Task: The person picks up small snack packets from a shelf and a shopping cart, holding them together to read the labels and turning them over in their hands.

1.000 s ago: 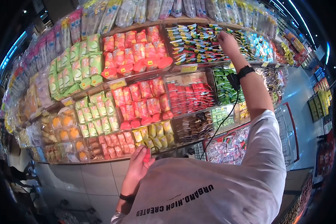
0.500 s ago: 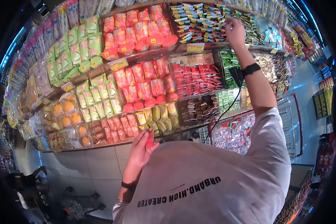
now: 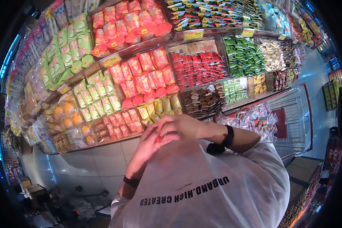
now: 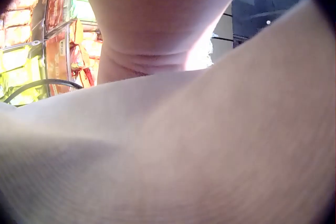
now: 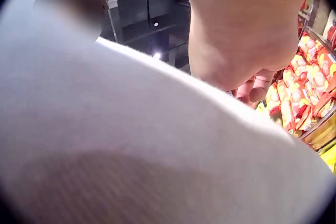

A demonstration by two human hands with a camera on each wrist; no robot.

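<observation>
In front of the chest, my left hand (image 3: 146, 146) holds a small red packet (image 3: 158, 140) between thumb and fingers. My right hand (image 3: 182, 127) is brought up against it, its fingers bent over the left fingertips and covering most of the packet. Whether the right fingers hold anything, I cannot tell. The right wrist view has the heel of the right hand (image 5: 247, 35) with a few fingertips (image 5: 257, 94) below it, over the pale shirt (image 5: 131, 129). Only the left wrist's underside (image 4: 147, 35) and shirt fill the left wrist view.
Tiered bins of wrapped snacks rise ahead: red packs (image 3: 140, 81), green packs (image 3: 98, 98), red sachets (image 3: 199, 70), green sachets (image 3: 243, 57) and brown sachets (image 3: 203, 100). At the right stands a wire shopping cart (image 3: 296, 114) beside a heap of small packets (image 3: 250, 119).
My right hand has come down from the upper bin of dark green and blue sachets to meet the left hand. The left hand keeps the red packet at the chest.
</observation>
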